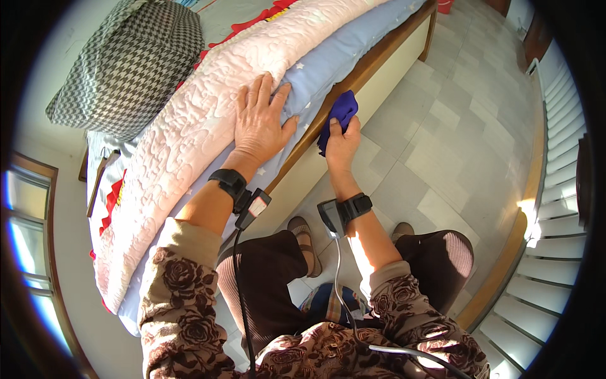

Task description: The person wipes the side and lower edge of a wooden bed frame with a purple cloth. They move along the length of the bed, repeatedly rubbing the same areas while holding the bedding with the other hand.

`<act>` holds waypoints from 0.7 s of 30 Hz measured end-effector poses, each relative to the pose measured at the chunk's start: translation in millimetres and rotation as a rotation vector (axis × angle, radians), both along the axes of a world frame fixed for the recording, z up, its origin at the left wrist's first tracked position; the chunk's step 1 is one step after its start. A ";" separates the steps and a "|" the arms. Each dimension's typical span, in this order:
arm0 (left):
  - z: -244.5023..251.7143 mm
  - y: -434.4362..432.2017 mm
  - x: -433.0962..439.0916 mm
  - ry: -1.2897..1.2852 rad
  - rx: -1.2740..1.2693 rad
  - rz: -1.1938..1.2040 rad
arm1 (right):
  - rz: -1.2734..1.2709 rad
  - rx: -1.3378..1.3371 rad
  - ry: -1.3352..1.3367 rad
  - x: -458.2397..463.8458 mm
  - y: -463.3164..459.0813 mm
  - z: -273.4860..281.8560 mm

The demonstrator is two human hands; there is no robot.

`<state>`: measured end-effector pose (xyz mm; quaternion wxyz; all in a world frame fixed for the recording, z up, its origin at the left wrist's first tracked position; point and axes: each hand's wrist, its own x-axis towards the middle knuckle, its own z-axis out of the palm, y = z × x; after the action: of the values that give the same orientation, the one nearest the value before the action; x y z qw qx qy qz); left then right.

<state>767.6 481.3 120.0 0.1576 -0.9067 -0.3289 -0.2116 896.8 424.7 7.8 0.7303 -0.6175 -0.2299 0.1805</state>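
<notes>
My left hand [262, 118] rests palm down with spread fingers on the edge of a pale pink quilted cover [203, 109], its thumb and forefinger over the blue star-print bedding [326, 61]. In my right hand [343, 142] is a bunched dark purple cloth [342, 111], pinched between thumb and fingers beside the bed's wooden side rail [303, 147]. Each wrist bears a black strap with a small box and a cable. Part of the cloth is hidden by my right hand.
A houndstooth fabric bundle [137, 61] and a wooden hanger [100, 177] lie on the bed. Grey tiled floor [426, 147] runs along its side. A white radiator [549, 246] lines the right wall, and part of a red container [445, 5] shows at the top. Cables hang before my legs.
</notes>
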 end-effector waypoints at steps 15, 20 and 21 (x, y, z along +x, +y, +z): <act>15.1 -161.3 -64.2 -0.987 -1.269 -0.326 | 0.703 -0.014 -0.413 -7.8 -123.6 141.3; -5.4 -221.5 -46.8 -1.631 -1.703 -0.566 | 0.667 -0.051 -1.365 -55.2 -171.8 167.0; -9.2 -223.2 -48.5 -1.684 -1.791 -0.449 | 0.709 -0.099 -1.409 -60.8 -178.8 166.9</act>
<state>719.0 258.1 110.8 -0.8131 -0.3142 -0.1941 -0.4499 836.1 245.8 174.8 0.2834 -0.5081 -0.8131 -0.0210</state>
